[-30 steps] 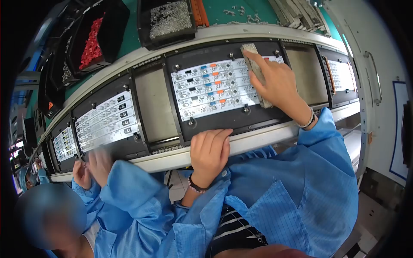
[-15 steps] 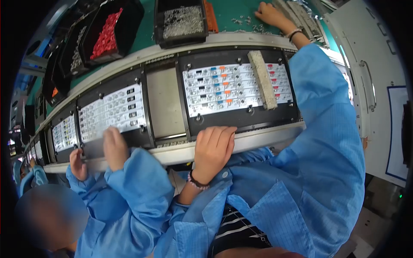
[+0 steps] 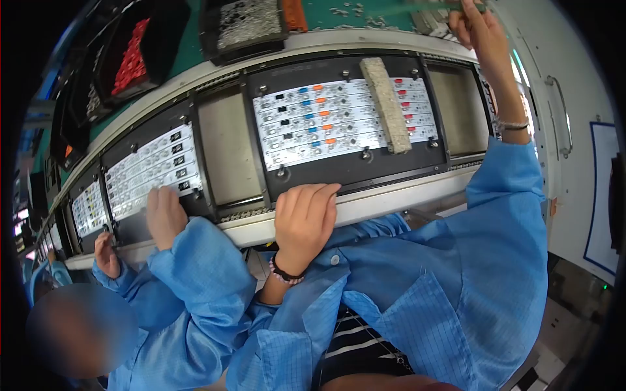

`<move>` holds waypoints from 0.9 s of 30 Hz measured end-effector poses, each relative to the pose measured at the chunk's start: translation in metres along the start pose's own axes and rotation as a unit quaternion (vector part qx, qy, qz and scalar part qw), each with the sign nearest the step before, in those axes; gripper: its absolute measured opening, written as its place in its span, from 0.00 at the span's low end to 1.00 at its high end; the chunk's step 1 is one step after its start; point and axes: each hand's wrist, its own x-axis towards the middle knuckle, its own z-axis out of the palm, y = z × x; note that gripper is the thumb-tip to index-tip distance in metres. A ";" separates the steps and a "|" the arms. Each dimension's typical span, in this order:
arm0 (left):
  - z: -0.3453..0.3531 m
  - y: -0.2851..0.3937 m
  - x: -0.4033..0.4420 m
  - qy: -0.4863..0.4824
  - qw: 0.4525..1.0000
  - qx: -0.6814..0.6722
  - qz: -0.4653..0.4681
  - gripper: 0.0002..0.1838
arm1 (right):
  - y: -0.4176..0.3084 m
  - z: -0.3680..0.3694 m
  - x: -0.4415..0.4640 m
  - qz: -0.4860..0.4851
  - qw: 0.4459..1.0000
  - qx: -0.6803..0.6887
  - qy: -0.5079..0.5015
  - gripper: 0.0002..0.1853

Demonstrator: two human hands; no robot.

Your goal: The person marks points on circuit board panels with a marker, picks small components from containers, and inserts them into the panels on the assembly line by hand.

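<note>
My left hand (image 3: 303,218) rests with its fingers flat over the near rail (image 3: 365,205) of the conveyor line, holding nothing. Just beyond it sits a black carrier (image 3: 326,176) with a panel of white circuit boards (image 3: 287,140) bearing blue, orange and red parts. A speckled grey bar (image 3: 386,107) lies across these boards. My right hand (image 3: 482,32) is raised at the top right, fingers curled together. A blurred greenish streak runs beside its fingertips, and what they hold cannot be made out.
Black bins hold small metal parts (image 3: 251,23) and red parts (image 3: 132,58) along the far side. Loose metal pieces (image 3: 349,10) lie on the green mat. More grey bars (image 3: 433,23) are near my right hand. At left, a co-worker's hand (image 3: 166,215) is over another carrier.
My right hand has moved right from beside the grey bars, and its fingers now look curled. My left hand stays on the rail. The view has shifted slightly.
</note>
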 end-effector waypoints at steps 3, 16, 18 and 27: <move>0.000 -0.003 -0.002 -0.009 1.000 0.017 0.003 0.12 | 0.016 0.001 -0.029 -0.099 0.984 -0.151 0.008 0.18; -0.001 0.001 0.000 -0.009 0.999 0.035 -0.025 0.09 | 0.026 0.014 -0.071 -0.171 0.962 -0.201 -0.066 0.14; -0.002 0.001 0.000 -0.012 0.999 0.039 -0.024 0.08 | 0.028 0.014 -0.078 -0.162 0.963 -0.207 -0.068 0.14; -0.004 -0.002 -0.001 -0.010 0.999 0.040 -0.022 0.08 | 0.029 -0.001 -0.099 -0.166 0.966 -0.179 -0.085 0.16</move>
